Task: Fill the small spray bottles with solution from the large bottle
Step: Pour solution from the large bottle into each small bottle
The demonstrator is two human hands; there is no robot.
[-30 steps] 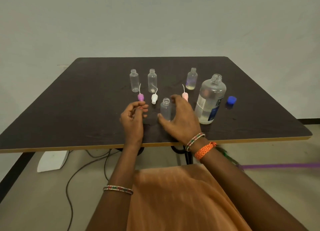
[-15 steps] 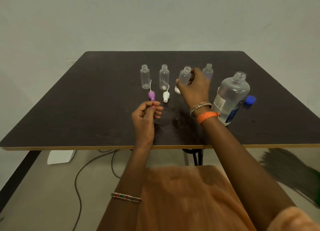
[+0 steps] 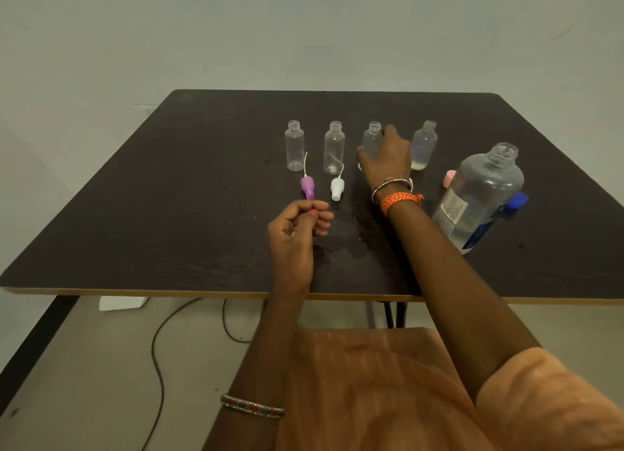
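Four small clear spray bottles stand uncapped in a row on the dark table (image 3: 189, 194), and I take the large bottle (image 3: 479, 197) as my landmark: it stands open-necked at the right end, nearer me than the row, with clear solution in its lower part. Farthest from it is the first small bottle (image 3: 294, 145), then the second small bottle (image 3: 334, 147). My right hand (image 3: 388, 157) is wrapped around the third small bottle (image 3: 371, 140), thumb on one side and fingers on the other; the bottle is upright, and I cannot tell whether its base is on the table. The fourth small bottle (image 3: 423, 145), closest to the large bottle, has a little liquid at its bottom.

On the side of the row toward me lie a purple spray cap (image 3: 307, 185) and a white spray cap (image 3: 337, 188), each with its thin tube pointing at the row. A pink cap (image 3: 450, 179) shows just behind the large bottle's left shoulder, and a blue cap (image 3: 518, 201) sits against its right side.

My left hand (image 3: 297, 234) hovers well left of the large bottle, fingers curled in; I cannot tell whether they pinch anything.
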